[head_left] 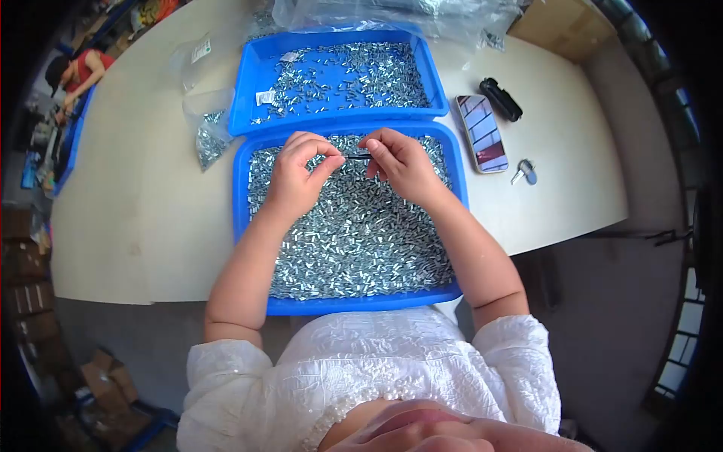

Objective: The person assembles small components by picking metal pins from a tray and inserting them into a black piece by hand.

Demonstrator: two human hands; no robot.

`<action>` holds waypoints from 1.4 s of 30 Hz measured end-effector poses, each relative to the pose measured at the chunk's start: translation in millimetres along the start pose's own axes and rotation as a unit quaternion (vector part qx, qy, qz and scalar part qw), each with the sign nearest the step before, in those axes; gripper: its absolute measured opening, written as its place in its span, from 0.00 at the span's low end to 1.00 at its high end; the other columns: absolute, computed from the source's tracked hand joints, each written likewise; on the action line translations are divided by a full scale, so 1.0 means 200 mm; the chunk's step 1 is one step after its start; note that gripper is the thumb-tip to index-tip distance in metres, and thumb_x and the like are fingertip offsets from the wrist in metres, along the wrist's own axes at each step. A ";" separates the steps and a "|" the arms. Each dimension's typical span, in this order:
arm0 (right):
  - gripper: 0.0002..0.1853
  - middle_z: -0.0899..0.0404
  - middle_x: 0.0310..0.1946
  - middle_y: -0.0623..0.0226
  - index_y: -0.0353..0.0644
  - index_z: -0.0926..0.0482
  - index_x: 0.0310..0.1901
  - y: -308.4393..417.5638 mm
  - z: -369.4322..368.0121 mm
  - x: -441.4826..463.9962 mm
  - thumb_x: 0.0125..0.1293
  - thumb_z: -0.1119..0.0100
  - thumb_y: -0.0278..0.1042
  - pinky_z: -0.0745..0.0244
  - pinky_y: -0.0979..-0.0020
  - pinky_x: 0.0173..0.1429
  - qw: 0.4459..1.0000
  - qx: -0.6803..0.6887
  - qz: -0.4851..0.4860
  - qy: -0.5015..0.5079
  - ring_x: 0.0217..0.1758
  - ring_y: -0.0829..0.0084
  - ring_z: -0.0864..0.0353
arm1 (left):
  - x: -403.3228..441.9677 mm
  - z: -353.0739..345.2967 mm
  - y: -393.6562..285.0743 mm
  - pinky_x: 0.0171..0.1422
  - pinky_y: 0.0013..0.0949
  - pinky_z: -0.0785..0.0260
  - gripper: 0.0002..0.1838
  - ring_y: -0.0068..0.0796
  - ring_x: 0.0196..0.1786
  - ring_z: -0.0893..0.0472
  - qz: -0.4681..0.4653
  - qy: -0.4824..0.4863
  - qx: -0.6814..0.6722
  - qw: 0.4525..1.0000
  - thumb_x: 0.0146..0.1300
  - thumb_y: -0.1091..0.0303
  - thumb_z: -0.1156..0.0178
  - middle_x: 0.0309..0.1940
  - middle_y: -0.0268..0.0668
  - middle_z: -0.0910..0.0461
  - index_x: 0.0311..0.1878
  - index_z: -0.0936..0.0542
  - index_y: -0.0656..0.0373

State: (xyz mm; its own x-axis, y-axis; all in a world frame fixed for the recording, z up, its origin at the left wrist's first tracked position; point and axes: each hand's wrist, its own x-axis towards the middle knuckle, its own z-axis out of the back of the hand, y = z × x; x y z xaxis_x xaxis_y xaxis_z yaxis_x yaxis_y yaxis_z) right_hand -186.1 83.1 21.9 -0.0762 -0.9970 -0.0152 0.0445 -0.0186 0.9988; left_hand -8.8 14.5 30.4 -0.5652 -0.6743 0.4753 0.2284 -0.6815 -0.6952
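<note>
The slim dark rod (357, 157) sits level over the far half of the near blue tray (361, 304), and I see it spanning the space between two hands. My left hand (295, 181) has its grip pinched closed, thumb and forefinger tips on the rod's left end. My right hand (407, 166) closes thumb and fingers about the other end; I cannot tell exactly which fingertips bear on it. Holding both ends seems meant to keep so thin a thing steady, and the fingertip hold leaves its middle in sight. I judge that working above the tray also lets anything dropped fall among the small metal pieces (361, 248) rather than on the counter (151, 226).

Just beyond, the far blue tray (256, 68) stands against the near one, with more pieces spread thinly and gathered mostly to the right; the raised walls presumably stop them rolling off. To its left lies a clear bag (213, 145) of similar pieces. On the right, the phone (483, 134), the black case (501, 99) and a key (519, 176) lie outside the trays, probably to stay clear of the loose metal. Far left, a co-worker (90, 68) leans over another blue tray (73, 147).
</note>
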 end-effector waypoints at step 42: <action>0.06 0.23 0.28 0.54 0.37 0.25 0.36 0.04 0.00 -0.03 0.61 0.45 0.31 0.30 0.63 0.35 0.947 -0.289 0.138 0.016 0.31 0.57 0.23 | -0.01 -0.02 -0.01 0.43 0.36 0.34 0.08 0.37 0.38 0.25 0.048 0.020 -0.010 0.999 0.54 0.67 0.37 0.30 0.37 0.21 0.31 0.22 0.61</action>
State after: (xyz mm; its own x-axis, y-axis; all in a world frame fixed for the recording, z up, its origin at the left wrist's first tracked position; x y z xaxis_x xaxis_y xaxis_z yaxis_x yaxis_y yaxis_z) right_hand -185.0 89.0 29.0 0.0482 -0.9713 0.2331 0.5972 0.2150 0.7727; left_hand -10.3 18.1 28.4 -0.5723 -0.7247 0.3837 0.2679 -0.6075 -0.7478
